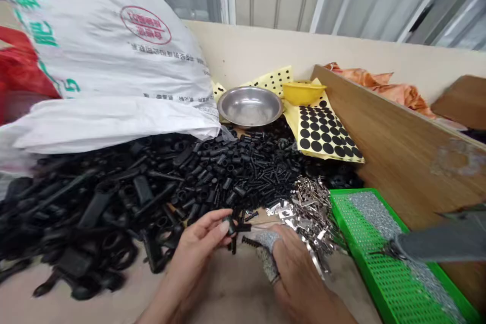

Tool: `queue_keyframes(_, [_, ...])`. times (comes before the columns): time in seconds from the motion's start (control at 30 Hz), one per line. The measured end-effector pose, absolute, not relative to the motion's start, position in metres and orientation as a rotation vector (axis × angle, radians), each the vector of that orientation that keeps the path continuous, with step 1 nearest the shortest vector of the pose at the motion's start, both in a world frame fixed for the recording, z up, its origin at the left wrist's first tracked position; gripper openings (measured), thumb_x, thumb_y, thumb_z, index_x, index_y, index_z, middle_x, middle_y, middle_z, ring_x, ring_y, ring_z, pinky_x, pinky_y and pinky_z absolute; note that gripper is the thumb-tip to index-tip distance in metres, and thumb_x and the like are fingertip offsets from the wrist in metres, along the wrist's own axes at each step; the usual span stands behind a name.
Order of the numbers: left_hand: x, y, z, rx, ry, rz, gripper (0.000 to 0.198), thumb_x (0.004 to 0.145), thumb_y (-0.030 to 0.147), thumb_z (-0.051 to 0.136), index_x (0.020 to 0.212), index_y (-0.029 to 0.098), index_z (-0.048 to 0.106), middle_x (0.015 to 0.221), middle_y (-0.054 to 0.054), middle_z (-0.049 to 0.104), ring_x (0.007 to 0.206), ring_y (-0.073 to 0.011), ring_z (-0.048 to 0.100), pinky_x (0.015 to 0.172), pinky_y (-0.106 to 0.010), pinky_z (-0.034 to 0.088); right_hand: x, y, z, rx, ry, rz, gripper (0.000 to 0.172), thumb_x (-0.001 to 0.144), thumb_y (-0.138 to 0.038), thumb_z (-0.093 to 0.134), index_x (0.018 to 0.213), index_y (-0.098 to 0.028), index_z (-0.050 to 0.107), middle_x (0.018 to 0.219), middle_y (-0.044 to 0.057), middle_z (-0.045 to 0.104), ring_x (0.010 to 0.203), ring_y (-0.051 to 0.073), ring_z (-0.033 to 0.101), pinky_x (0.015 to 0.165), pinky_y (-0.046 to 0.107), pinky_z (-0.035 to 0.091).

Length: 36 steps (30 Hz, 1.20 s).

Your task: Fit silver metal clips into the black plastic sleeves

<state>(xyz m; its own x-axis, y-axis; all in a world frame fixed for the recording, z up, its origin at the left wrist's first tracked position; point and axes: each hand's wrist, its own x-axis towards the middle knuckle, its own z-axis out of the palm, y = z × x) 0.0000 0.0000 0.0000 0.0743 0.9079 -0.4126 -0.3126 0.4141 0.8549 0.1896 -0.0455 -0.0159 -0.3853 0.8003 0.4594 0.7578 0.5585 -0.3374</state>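
Observation:
My left hand (197, 253) pinches a small black plastic sleeve (229, 225) between thumb and fingertips, just above the table near the front edge. My right hand (292, 273), with a grey knitted cot on one finger, holds a short black ribbed pin (250, 241) pointing towards that sleeve; the two parts almost touch. Directly behind both hands lies a wide heap of black plastic parts (159, 182), and a pile of small shiny metal clips (309, 207) sits just right of my right hand.
A big white woven sack (106, 61) lies over the heap at the left. Behind stand a steel bowl (249, 105), a yellow bowl (301, 92) and yellow sheets of black round pads (324, 134). A green perforated tray (383, 263) of tiny metal pieces lies at the right beside a slanted wooden board (398, 142).

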Motion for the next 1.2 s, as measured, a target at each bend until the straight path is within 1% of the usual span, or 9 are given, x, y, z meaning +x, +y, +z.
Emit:
queue_keyframes(0.13, [0.021, -0.007, 0.003, 0.585, 1.035, 1.013, 0.027, 0.059, 0.027, 0.08, 0.08, 0.016, 0.068, 0.074, 0.0, 0.069, 0.065, -0.0107, 0.061, 0.063, -0.019, 0.05, 0.188, -0.043, -0.009, -1.278, -2.193, 0.08, 0.039, 0.067, 0.0, 0.036, 0.097, -0.015, 0.054, 0.101, 0.014, 0.061, 0.1, 0.025, 0.054, 0.084, 0.043, 0.046])
queue_keyframes(0.23, [0.03, -0.012, 0.0, 0.668, 0.973, 0.954, 0.024, 0.063, 0.028, 0.078, 0.08, 0.016, 0.067, 0.068, 0.001, 0.068, 0.061, -0.0104, 0.059, 0.061, -0.019, 0.047, 0.19, -0.043, -0.011, -1.29, -2.15, -0.017, 0.031, 0.075, -0.001, 0.034, 0.094, -0.014, 0.055, 0.089, 0.014, 0.061, 0.09, 0.026, 0.056, 0.076, 0.043, 0.047])
queue_keyframes(0.37, [0.033, -0.017, -0.005, 0.826, 0.96, 0.899, 0.022, 0.068, 0.031, 0.073, 0.083, 0.015, 0.067, 0.06, 0.002, 0.066, 0.057, -0.0097, 0.055, 0.058, -0.018, 0.042, 0.195, -0.043, -0.014, -1.282, -2.116, 0.003, 0.026, 0.075, -0.002, 0.035, 0.084, -0.015, 0.055, 0.083, 0.012, 0.061, 0.08, 0.024, 0.056, 0.072, 0.041, 0.048])
queue_keyframes(0.5, [0.033, -0.016, -0.009, 0.893, 0.95, 0.864, 0.023, 0.068, 0.035, 0.072, 0.08, 0.016, 0.066, 0.058, 0.002, 0.065, 0.056, -0.0103, 0.054, 0.056, -0.019, 0.042, 0.2, -0.044, -0.009, -1.294, -2.124, 0.298, 0.028, 0.072, -0.002, 0.035, 0.089, -0.016, 0.053, 0.095, 0.011, 0.061, 0.091, 0.022, 0.056, 0.08, 0.038, 0.048])
queue_keyframes(0.67, [0.033, -0.013, -0.015, 0.932, 0.962, 0.864, 0.024, 0.071, 0.037, 0.069, 0.083, 0.017, 0.064, 0.057, 0.003, 0.064, 0.055, -0.0103, 0.054, 0.057, -0.019, 0.042, 0.203, -0.048, -0.001, -1.302, -2.206, 0.304, 0.04, 0.061, -0.003, 0.035, 0.095, -0.015, 0.052, 0.1, 0.013, 0.06, 0.102, 0.024, 0.053, 0.088, 0.039, 0.046])
queue_keyframes(0.73, [0.033, -0.014, -0.017, 0.999, 0.959, 0.864, 0.023, 0.071, 0.037, 0.068, 0.082, 0.017, 0.064, 0.058, 0.003, 0.064, 0.056, -0.0117, 0.056, 0.057, -0.02, 0.044, 0.203, -0.049, 0.002, -1.314, -2.175, 0.314, 0.041, 0.062, -0.003, 0.035, 0.096, -0.019, 0.051, 0.098, 0.01, 0.061, 0.096, 0.022, 0.056, 0.084, 0.035, 0.048])
queue_keyframes(0.83, [0.031, -0.017, -0.018, 1.222, 0.986, 0.878, 0.018, 0.075, 0.035, 0.063, 0.085, 0.019, 0.064, 0.067, 0.0, 0.066, 0.064, -0.0161, 0.06, 0.059, -0.023, 0.047, 0.203, -0.052, 0.003, -1.386, -2.1, 0.349, 0.035, 0.065, -0.003, 0.035, 0.09, -0.022, 0.051, 0.08, 0.005, 0.062, 0.076, 0.019, 0.059, 0.07, 0.029, 0.05])
queue_keyframes(1.0, [0.026, -0.022, -0.018, 1.671, 1.06, 0.947, 0.011, 0.08, 0.024, 0.057, 0.087, 0.023, 0.065, 0.079, -0.001, 0.07, 0.073, -0.0183, 0.062, 0.062, -0.023, 0.046, 0.201, -0.057, 0.0, -1.521, -2.055, 0.473, 0.022, 0.072, -0.005, 0.033, 0.074, -0.024, 0.045, 0.065, 0.001, 0.055, 0.059, 0.017, 0.055, 0.059, 0.026, 0.049])
queue_keyframes(1.2, [0.031, -0.022, -0.014, 1.419, 1.002, 0.931, 0.011, 0.079, 0.029, 0.059, 0.083, 0.02, 0.064, 0.064, 0.001, 0.066, 0.06, -0.0155, 0.06, 0.056, -0.022, 0.045, 0.199, -0.055, -0.009, -1.331, -2.128, 0.216, 0.023, 0.069, -0.006, 0.034, 0.082, -0.02, 0.047, 0.082, 0.009, 0.06, 0.078, 0.022, 0.057, 0.07, 0.034, 0.049])
